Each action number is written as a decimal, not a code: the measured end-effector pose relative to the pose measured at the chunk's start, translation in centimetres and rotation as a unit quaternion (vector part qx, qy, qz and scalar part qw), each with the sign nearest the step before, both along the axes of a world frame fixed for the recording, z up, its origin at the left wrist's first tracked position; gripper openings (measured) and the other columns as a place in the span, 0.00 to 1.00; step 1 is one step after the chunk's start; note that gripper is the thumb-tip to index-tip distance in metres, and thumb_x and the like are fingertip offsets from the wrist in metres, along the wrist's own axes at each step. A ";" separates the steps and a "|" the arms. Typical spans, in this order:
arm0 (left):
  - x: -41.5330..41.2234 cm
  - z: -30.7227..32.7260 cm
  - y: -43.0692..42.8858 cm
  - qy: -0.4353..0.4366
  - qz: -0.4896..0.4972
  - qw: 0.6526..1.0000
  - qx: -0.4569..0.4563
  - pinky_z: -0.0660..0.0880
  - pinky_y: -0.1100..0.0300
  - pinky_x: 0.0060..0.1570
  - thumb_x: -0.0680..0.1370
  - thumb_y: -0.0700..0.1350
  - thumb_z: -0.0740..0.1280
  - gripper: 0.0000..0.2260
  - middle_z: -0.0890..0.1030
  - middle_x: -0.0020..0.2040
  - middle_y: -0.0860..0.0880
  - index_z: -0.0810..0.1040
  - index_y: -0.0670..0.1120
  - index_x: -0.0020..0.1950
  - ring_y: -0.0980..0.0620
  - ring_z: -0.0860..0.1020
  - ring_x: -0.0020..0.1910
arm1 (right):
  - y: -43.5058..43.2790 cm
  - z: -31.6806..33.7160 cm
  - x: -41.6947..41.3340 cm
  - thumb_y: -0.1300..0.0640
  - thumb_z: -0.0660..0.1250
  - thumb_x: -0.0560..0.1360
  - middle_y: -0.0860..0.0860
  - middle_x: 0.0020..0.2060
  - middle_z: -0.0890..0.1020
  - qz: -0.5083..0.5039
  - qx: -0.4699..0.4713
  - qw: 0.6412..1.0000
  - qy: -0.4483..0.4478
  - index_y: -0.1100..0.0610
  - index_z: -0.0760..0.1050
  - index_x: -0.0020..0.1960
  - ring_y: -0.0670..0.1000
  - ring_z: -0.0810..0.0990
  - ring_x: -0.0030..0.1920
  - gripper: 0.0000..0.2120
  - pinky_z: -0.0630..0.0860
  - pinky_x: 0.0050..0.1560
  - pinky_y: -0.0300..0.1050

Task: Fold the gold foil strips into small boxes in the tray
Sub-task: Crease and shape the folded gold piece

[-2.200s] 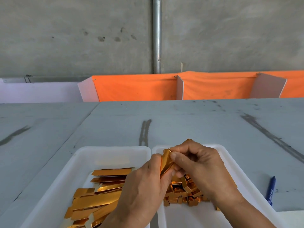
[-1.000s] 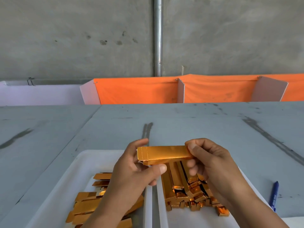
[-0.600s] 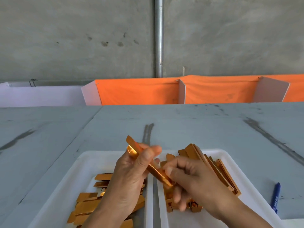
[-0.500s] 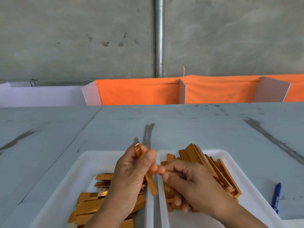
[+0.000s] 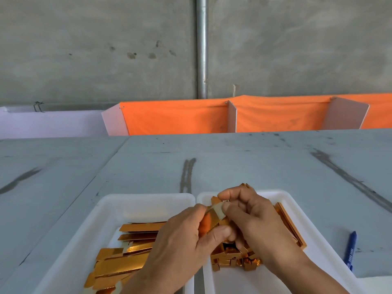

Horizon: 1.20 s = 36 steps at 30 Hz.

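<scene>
Both hands meet over the gap between two white trays. My left hand (image 5: 182,240) grips a gold foil strip (image 5: 211,217) between thumb and fingers. My right hand (image 5: 252,221) pinches the strip's pale upper end with thumb and forefinger. The strip is bent, its white underside showing at the top. The left tray (image 5: 89,236) holds several flat gold strips (image 5: 127,257). The right tray (image 5: 318,257) holds a heap of folded gold boxes (image 5: 231,258), and longer folded pieces (image 5: 290,225) lean along its right side.
A blue pen (image 5: 351,250) lies on the grey table (image 5: 233,166) to the right of the trays. Orange cloth dividers (image 5: 176,117) stand along the table's far edge before a concrete wall with a metal pipe (image 5: 201,47).
The strip was held out flat between both hands, then turned on end in my left hand. Now both hands have closed together on it, and its top end is bent over.
</scene>
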<state>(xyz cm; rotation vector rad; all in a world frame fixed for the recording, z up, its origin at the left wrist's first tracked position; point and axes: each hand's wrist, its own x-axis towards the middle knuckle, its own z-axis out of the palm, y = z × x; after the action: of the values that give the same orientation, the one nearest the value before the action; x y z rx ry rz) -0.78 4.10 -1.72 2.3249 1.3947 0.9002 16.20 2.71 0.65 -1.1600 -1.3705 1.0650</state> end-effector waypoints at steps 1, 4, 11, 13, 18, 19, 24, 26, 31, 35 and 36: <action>0.0 -0.1 0.0 0.005 -0.008 1.000 -0.003 0.64 0.69 0.33 0.66 0.79 0.46 0.25 0.71 0.41 0.61 0.65 0.62 0.45 0.63 0.71 0.41 | 0.1 0.0 0.1 0.59 0.64 0.81 0.55 0.26 0.78 -0.009 -0.002 1.000 -0.001 0.46 0.80 0.47 0.50 0.72 0.22 0.10 0.72 0.26 0.40; 0.0 -0.2 0.0 0.020 -0.022 0.999 -0.011 0.63 0.70 0.35 0.70 0.76 0.46 0.18 0.71 0.42 0.62 0.63 0.66 0.48 0.65 0.71 0.45 | 0.2 0.1 0.3 0.59 0.65 0.80 0.55 0.25 0.78 -0.022 0.003 1.000 -0.005 0.48 0.79 0.48 0.50 0.72 0.23 0.08 0.73 0.27 0.39; 0.0 0.5 0.0 -0.007 0.000 0.999 -0.035 0.70 0.66 0.31 0.66 0.79 0.49 0.25 0.73 0.33 0.58 0.65 0.61 0.46 0.61 0.75 0.33 | 0.3 0.1 0.3 0.57 0.65 0.80 0.54 0.25 0.79 -0.041 0.010 0.999 -0.013 0.46 0.78 0.48 0.50 0.72 0.23 0.08 0.73 0.27 0.39; 0.2 0.5 0.1 -0.009 0.020 0.999 -0.050 0.74 0.66 0.32 0.66 0.77 0.49 0.24 0.73 0.32 0.55 0.65 0.59 0.46 0.59 0.77 0.33 | 0.3 0.1 0.3 0.55 0.65 0.80 0.53 0.26 0.80 -0.063 0.025 0.997 -0.024 0.45 0.77 0.47 0.49 0.74 0.24 0.07 0.74 0.29 0.40; 0.3 0.5 0.4 0.001 0.078 0.996 -0.040 0.66 0.71 0.28 0.68 0.72 0.50 0.22 0.71 0.31 0.56 0.65 0.56 0.48 0.58 0.75 0.31 | 0.2 -0.3 0.2 0.46 0.67 0.73 0.42 0.37 0.80 -0.131 0.119 0.973 -0.149 0.40 0.80 0.43 0.43 0.80 0.38 0.03 0.76 0.38 0.35; 0.4 0.5 0.4 0.007 0.084 0.996 -0.038 0.65 0.71 0.28 0.69 0.71 0.50 0.21 0.71 0.31 0.56 0.65 0.56 0.48 0.58 0.75 0.31 | 0.1 -0.4 0.2 0.45 0.67 0.73 0.41 0.40 0.80 -0.133 0.133 0.967 -0.174 0.41 0.81 0.42 0.42 0.80 0.42 0.04 0.75 0.42 0.33; 0.5 0.2 0.6 0.040 0.096 0.994 -0.019 0.65 0.72 0.27 0.69 0.73 0.48 0.21 0.73 0.33 0.57 0.61 0.57 0.46 0.60 0.75 0.31 | 0.3 -0.7 -0.3 0.48 0.68 0.74 0.38 0.44 0.78 -0.121 0.152 0.952 -0.238 0.38 0.80 0.42 0.39 0.77 0.50 0.05 0.72 0.50 0.28; 0.6 0.1 0.6 0.057 0.099 0.993 -0.006 0.65 0.71 0.27 0.67 0.74 0.45 0.22 0.72 0.33 0.57 0.60 0.58 0.46 0.60 0.75 0.31 | 0.4 -0.7 -0.4 0.50 0.70 0.74 0.38 0.43 0.78 -0.117 0.139 0.958 -0.222 0.39 0.81 0.43 0.41 0.78 0.45 0.05 0.72 0.45 0.29; 0.9 0.2 0.3 0.103 0.094 0.990 0.028 0.64 0.69 0.25 0.63 0.73 0.35 0.25 0.70 0.31 0.56 0.56 0.57 0.44 0.59 0.71 0.28 | 0.3 -0.6 -0.5 0.57 0.72 0.75 0.43 0.41 0.76 -0.062 0.076 0.986 -0.135 0.44 0.83 0.42 0.42 0.75 0.36 0.08 0.73 0.37 0.30; 1.1 0.1 0.3 0.111 0.077 0.990 0.043 0.63 0.70 0.24 0.65 0.72 0.36 0.21 0.69 0.32 0.58 0.53 0.59 0.44 0.61 0.71 0.28 | 0.4 -0.6 -0.5 0.51 0.71 0.74 0.43 0.43 0.75 -0.059 0.060 0.982 -0.171 0.44 0.80 0.39 0.39 0.76 0.41 0.05 0.72 0.42 0.28; 1.2 0.0 0.3 0.106 0.069 0.991 0.043 0.63 0.71 0.24 0.66 0.72 0.38 0.20 0.69 0.32 0.59 0.53 0.60 0.45 0.62 0.71 0.28 | 0.4 -0.6 -0.5 0.49 0.71 0.74 0.41 0.43 0.74 -0.062 0.060 0.978 -0.189 0.44 0.79 0.38 0.38 0.75 0.44 0.06 0.71 0.43 0.28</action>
<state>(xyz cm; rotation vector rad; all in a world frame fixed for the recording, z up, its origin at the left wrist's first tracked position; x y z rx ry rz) 0.38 4.41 -1.75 2.4745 1.6495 0.7811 15.65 3.08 0.06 -1.3858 -1.6061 0.6828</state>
